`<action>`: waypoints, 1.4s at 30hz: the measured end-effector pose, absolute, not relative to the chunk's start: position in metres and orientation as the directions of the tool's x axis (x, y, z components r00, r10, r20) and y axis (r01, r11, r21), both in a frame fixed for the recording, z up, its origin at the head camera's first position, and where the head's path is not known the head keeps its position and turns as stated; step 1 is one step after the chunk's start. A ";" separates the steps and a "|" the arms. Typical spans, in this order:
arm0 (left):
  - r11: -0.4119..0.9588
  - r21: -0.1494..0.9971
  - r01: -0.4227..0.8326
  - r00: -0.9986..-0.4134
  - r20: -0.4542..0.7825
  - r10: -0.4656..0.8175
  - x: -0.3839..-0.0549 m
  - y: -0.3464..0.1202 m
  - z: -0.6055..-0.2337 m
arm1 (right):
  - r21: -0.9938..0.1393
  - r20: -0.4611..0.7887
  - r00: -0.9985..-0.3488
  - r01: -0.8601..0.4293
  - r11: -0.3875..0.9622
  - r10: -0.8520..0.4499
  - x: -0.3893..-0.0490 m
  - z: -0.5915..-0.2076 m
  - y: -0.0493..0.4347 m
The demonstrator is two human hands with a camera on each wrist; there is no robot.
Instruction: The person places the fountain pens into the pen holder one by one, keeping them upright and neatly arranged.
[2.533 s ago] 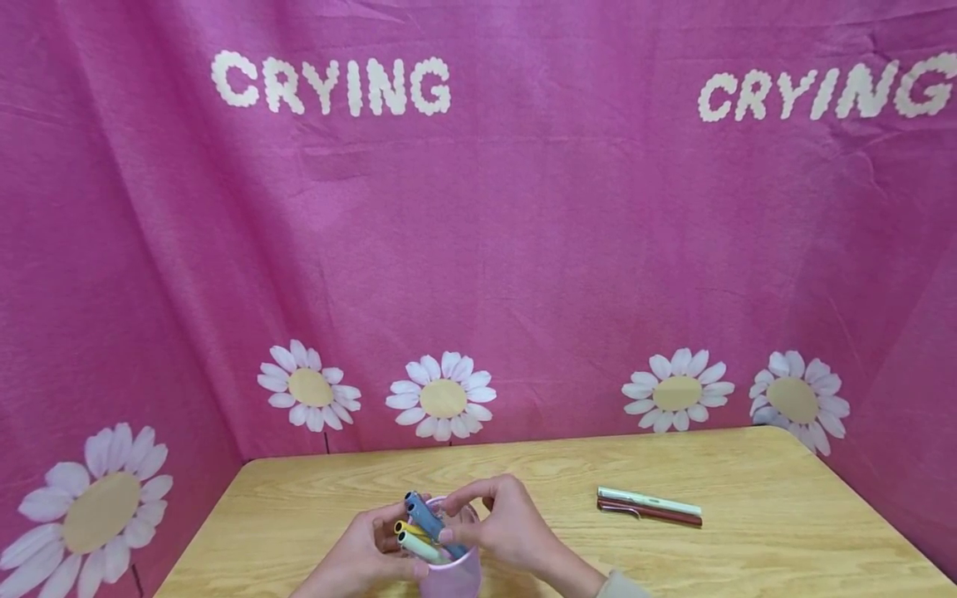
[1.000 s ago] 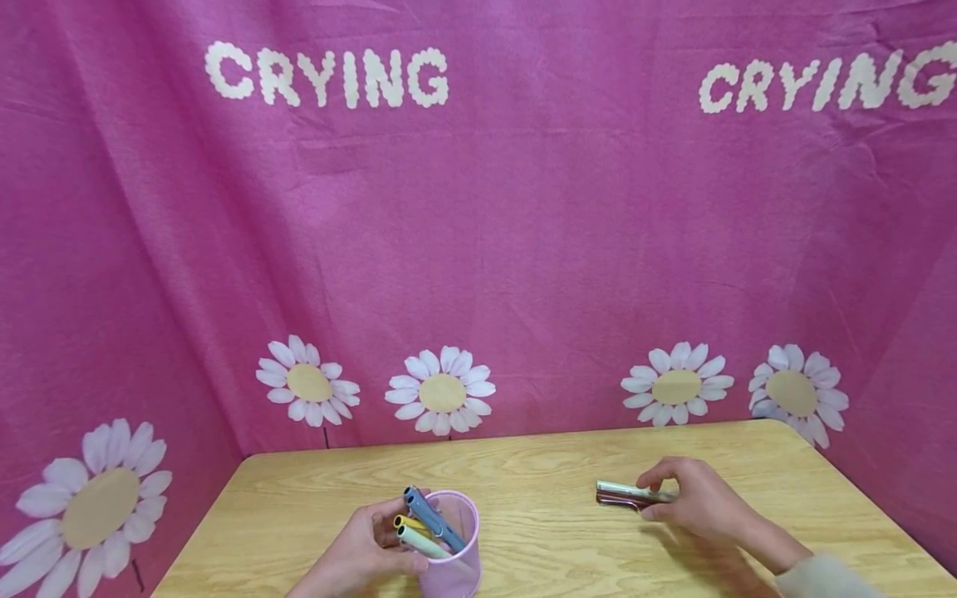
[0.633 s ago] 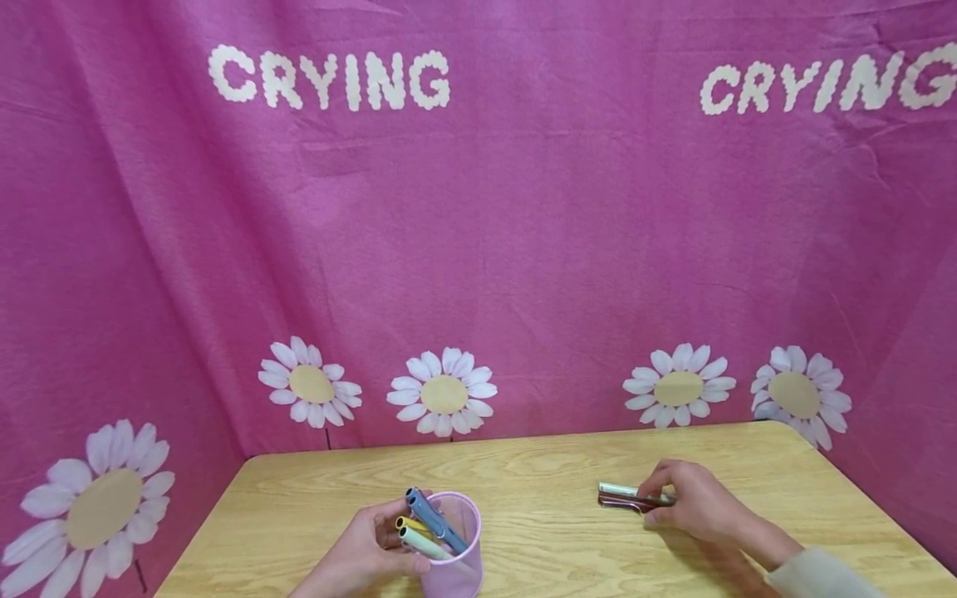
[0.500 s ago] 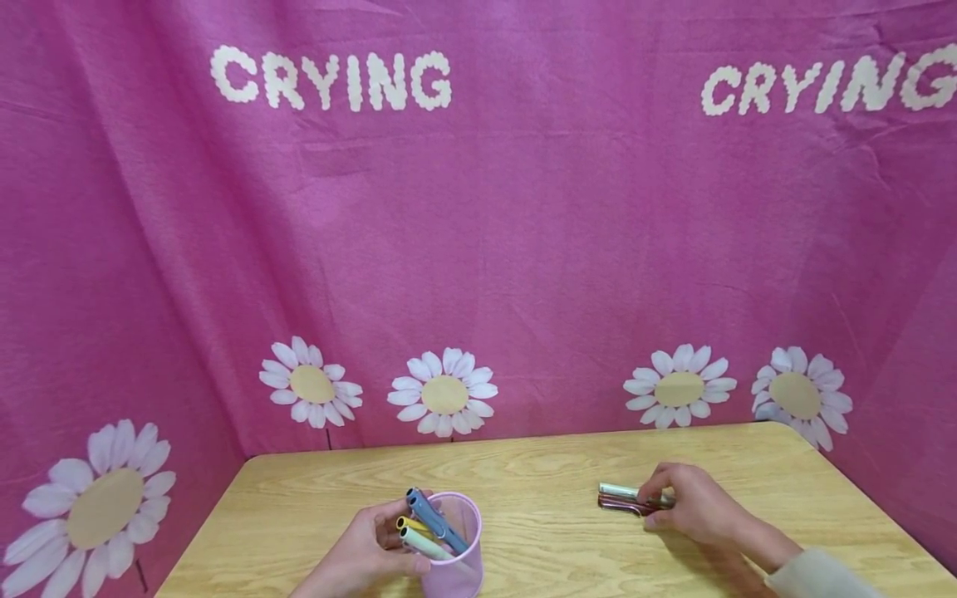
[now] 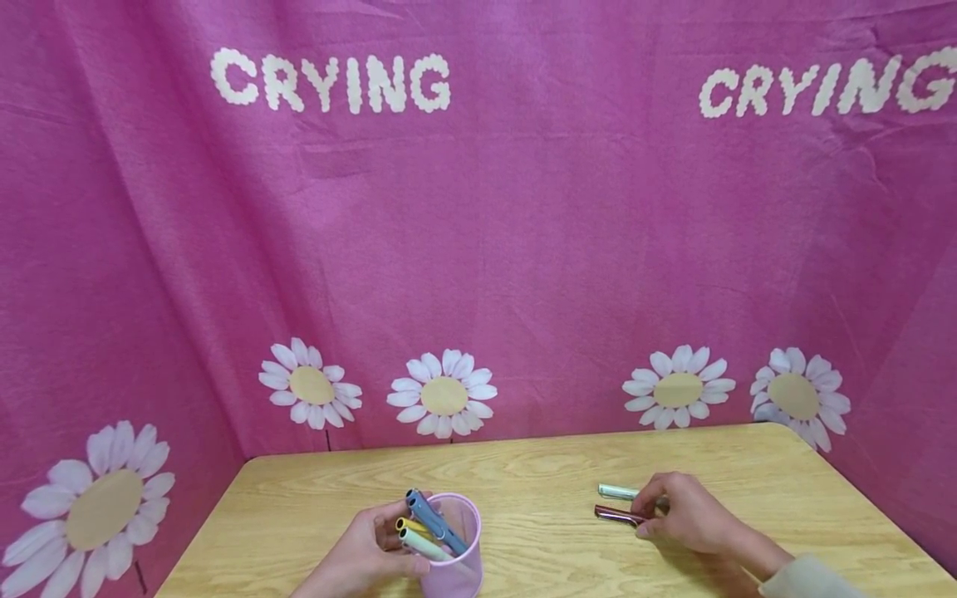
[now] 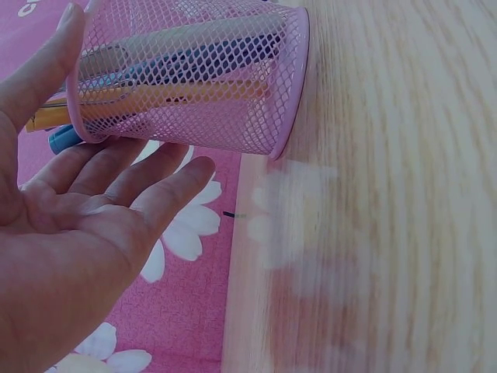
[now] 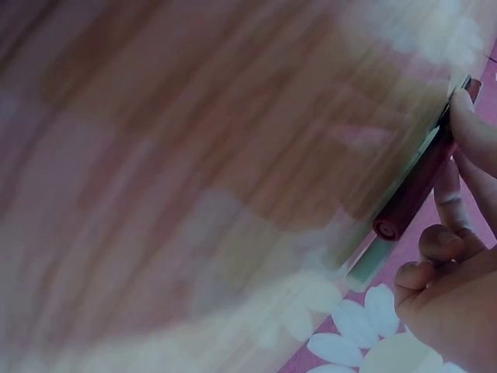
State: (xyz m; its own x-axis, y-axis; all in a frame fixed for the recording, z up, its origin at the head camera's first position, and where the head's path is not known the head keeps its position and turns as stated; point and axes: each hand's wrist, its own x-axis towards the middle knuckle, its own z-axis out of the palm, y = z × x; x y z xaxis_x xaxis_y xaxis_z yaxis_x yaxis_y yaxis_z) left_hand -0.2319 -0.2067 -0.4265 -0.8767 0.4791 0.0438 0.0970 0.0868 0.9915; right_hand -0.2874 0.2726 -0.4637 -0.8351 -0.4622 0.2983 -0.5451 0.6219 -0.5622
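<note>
A pink mesh pen cup [image 5: 454, 573] stands at the table's near middle, with blue, yellow and pale green pens [image 5: 426, 544] leaning in it. My left hand [image 5: 366, 544] holds the cup from the left. In the left wrist view, its thumb lies at the rim and its fingers [image 6: 171, 183] are against the other side. To the right, my right hand [image 5: 688, 511] pinches a dark red pen [image 5: 616, 515] between thumb and finger. Just behind it lies a mint pen [image 5: 617, 492], partly hidden by the hand. The right wrist view shows the red pen [image 7: 411, 190] raised slightly off the wood.
The light wooden table [image 5: 538, 498] has rounded far corners. A pink cloth [image 5: 538, 249] with daisies and lettering hangs behind it and along both sides.
My right hand has gone from the cup to the two pens at right and taken hold of the dark red one. That pen has shifted nearer, away from the mint pen. The left hand stays put.
</note>
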 end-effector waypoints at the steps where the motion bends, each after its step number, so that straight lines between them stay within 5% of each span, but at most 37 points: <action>1: 0.089 0.991 0.096 -0.877 0.042 0.478 -0.232 -0.207 -0.427 | -0.574 0.297 -0.833 -0.546 0.611 -0.466 -0.287 -0.464 0.272; 42: 0.089 0.989 0.120 -0.872 0.062 0.485 -0.231 -0.207 -0.428 | -0.652 0.248 -0.816 -0.539 0.533 -0.522 -0.285 -0.464 0.248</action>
